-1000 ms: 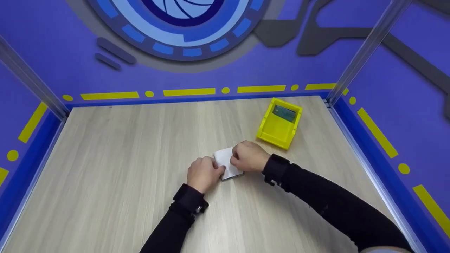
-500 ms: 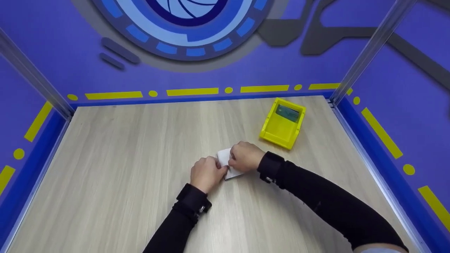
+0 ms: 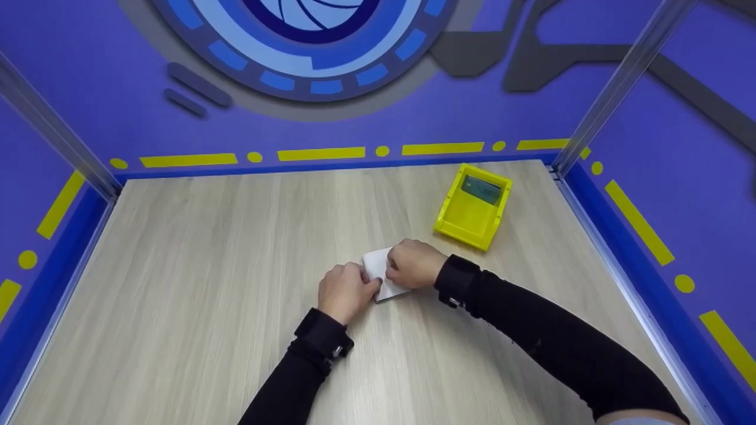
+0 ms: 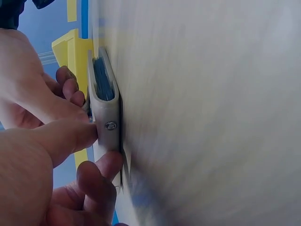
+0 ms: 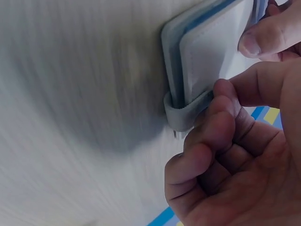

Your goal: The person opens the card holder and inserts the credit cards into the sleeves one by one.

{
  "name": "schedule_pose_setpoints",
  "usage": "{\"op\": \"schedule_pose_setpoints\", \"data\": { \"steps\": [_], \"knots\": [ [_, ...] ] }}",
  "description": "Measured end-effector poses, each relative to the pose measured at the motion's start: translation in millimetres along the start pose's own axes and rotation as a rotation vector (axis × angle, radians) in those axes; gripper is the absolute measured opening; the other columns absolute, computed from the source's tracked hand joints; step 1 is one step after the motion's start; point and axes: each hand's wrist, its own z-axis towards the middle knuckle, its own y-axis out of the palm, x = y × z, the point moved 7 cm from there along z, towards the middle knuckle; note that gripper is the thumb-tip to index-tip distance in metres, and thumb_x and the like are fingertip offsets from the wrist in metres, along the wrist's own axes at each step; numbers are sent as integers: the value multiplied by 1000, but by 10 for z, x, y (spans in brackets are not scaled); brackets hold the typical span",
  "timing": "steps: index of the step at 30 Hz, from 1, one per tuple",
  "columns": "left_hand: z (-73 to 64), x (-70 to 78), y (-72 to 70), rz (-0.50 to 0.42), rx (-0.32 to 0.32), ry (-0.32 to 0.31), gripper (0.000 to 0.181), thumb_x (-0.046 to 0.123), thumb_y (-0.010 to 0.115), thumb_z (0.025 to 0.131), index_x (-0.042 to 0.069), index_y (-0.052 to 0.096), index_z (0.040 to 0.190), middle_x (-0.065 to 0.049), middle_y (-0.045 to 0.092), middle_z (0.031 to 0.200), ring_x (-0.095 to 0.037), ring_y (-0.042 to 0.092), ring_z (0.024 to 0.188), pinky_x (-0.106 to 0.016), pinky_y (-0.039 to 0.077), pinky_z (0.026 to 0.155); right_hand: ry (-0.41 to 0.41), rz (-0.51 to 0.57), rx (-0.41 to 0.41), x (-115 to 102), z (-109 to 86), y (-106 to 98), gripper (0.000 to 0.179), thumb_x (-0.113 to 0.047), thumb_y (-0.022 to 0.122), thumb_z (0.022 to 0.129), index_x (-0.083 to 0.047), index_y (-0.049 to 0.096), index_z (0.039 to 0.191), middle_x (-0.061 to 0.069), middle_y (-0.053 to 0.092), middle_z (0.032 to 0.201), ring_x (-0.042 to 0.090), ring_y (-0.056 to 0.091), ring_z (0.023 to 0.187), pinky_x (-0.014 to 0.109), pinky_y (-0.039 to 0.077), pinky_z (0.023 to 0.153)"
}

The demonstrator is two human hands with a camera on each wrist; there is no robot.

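A white card holder lies on the wooden table in the head view. The left hand pinches its near-left side, thumb on top and a finger under the edge in the left wrist view. A round metal stud sits on that spine, and blue inner sleeves show between the covers. The right hand is over the opposite side. In the right wrist view, a short strap wraps round the holder's edge, and the right thumb and index finger pinch its end. The strap's fastening is hidden behind the fingers.
A yellow bin stands at the back right of the table, with a dark green card at its far end. Blue printed walls enclose the back and sides.
Both hands stay at the card holder. The right hand has shifted slightly left across it; the whole scene moves a little with the head camera.
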Motion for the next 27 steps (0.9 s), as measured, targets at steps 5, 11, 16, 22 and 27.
{"op": "schedule_pose_setpoints", "data": {
  "steps": [5,11,16,22,27],
  "knots": [
    [6,17,-1,2,0,2,35,38,86,90,23,68,64,5,64,66,-15,54,59,-34,41,57,-9,2,-2,-13,4,-4,35,-21,68,102,-13,60,69,-2,50,68,20,50,70,35,41,66],
    [17,25,-8,6,0,3,34,37,86,90,22,69,64,4,66,67,-15,55,59,-35,42,57,-40,-23,6,-69,-9,-7,30,-17,64,103,-7,64,75,4,54,73,24,51,73,44,50,74],
    [16,22,-10,10,-1,10,36,36,86,89,22,67,62,5,63,65,-15,54,58,-34,40,56,-61,-88,20,-148,-30,22,29,-15,60,105,-3,66,79,10,61,76,26,52,70,51,58,73],
    [13,26,-24,13,23,28,38,35,86,87,22,64,60,6,60,63,-16,52,58,-34,39,55,-81,-173,46,-201,-19,57,26,-15,64,102,-2,70,82,15,69,78,25,53,68,55,62,71],
    [5,22,-7,7,27,29,36,35,86,87,22,65,61,6,62,64,-15,53,58,-35,40,56,-66,-157,59,-168,-19,85,28,-17,62,104,-3,70,81,13,68,77,25,54,67,56,61,70]
  ]
}}
